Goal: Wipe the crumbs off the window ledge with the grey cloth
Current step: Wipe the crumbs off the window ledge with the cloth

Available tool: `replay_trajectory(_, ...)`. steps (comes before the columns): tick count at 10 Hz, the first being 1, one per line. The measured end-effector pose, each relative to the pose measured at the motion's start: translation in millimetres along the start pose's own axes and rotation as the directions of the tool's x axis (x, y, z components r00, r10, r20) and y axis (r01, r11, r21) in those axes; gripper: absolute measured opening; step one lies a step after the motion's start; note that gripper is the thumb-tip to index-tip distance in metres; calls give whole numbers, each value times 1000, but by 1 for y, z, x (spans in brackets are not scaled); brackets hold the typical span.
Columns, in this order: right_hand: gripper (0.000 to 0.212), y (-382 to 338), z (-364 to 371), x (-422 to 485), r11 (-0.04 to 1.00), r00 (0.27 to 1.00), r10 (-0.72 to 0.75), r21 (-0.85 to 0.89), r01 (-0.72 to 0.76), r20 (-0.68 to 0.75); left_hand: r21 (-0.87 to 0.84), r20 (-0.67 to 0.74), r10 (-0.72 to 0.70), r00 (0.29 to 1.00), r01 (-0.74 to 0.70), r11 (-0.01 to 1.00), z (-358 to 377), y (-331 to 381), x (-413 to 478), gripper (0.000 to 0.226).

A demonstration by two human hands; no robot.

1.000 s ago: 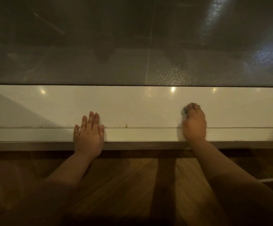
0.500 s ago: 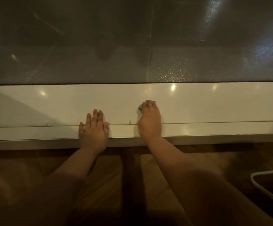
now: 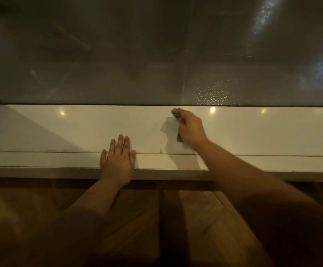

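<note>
Mostly hidden grey cloth [image 3: 176, 114], right hand [image 3: 190, 128]

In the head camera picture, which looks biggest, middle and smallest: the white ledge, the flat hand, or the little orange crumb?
1. window ledge
2. left hand, flat on the ledge's near edge
3. orange crumb, a tiny speck

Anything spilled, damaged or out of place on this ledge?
Only a small orange-brown crumb left on the white window ledge, by the groove between the flat left hand and the right hand gripping the grey cloth. No damage shows.
</note>
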State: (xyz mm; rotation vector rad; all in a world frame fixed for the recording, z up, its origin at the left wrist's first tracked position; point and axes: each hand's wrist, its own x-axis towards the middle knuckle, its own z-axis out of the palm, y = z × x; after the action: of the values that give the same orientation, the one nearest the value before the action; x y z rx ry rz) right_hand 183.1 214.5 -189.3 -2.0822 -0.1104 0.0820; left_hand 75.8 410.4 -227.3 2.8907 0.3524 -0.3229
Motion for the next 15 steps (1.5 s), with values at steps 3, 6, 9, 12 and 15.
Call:
replay_trajectory(3,36,5,30,39,933,937,-101,-295,206,334,2,-19,-3,1000,3,1000,1,1,-1,56)
replay_trajectory(6,38,-7,21,23,978,814,-61,-127,163,577,13,-12,-1,1000,1,1000,1,1,0,55)
replay_trajectory(9,36,2,24,-2,962,707,-107,-109,252,699,19,-5,1,1000,-1,1000,1,1,-1,56)
replay_trajectory(12,44,9,14,-22,860,578,-241,-104,500,779,30,0,-9,1000,9,1000,-1,3,-1,55)
replay_trajectory(15,74,-12,9,-6,505,280,80,-281,816,957,20,-31,-4,1000,4,1000,1,2,-1,55)
